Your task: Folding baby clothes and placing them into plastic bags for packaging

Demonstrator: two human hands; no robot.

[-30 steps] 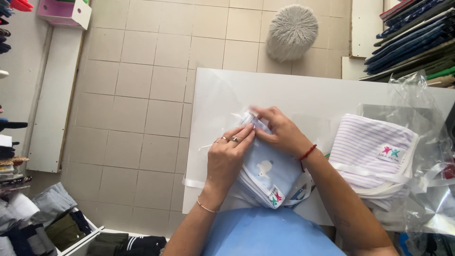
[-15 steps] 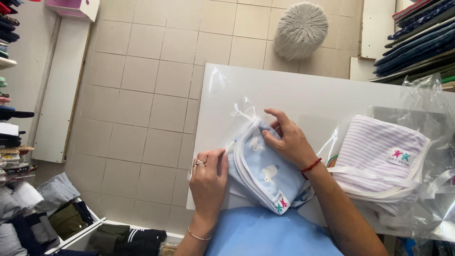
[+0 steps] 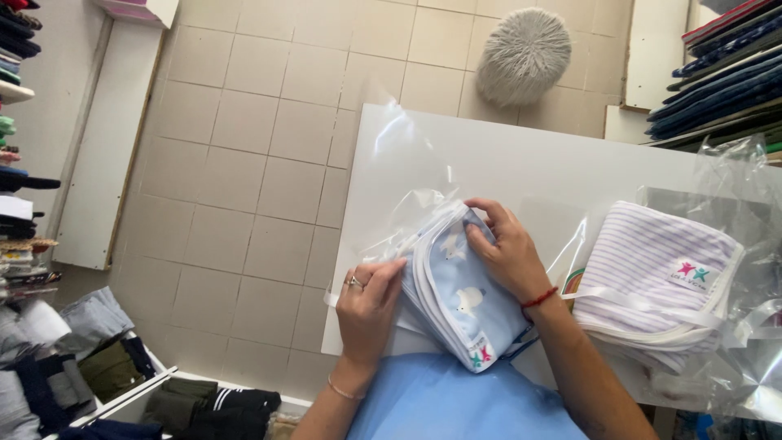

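- Head view, looking down on a white table [image 3: 570, 171] over a tiled floor [image 3: 269, 171].
- Folded light-blue cloth [image 3: 460, 297] with white trim and small white animal shapes lies at the near edge of the table, partly inside a clear plastic bag [image 3: 407, 187]; the bag's open mouth sits over the far end of the cloth.
- Left hand [image 3: 368, 305]: at the left side of the cloth, fingers together and bent, tips pressing on the bag film and the cloth's edge. Ring on one finger, thin bracelet at the wrist.
- Right hand [image 3: 509, 253]: on top of the cloth's far right part, fingers curled and pinched on the cloth's upper edge where the bag mouth meets it. Red cord at the wrist.
- Cloth tilted, its near corner with a small coloured tag pointing toward the person's light-blue shirt [image 3: 440, 407].
- To the right, well apart from both hands: a folded white cloth with thin lilac stripes [image 3: 652, 269], tied with a white ribbon, resting on loose clear film [image 3: 749, 244].
- Beyond the table on the floor: a round grey fluffy cushion [image 3: 523, 55].
- Far right: shelves of stacked dark folded garments [image 3: 725, 81]. Left edge: more shelved clothes; lower left, bins of folded clothes [image 3: 98, 367].
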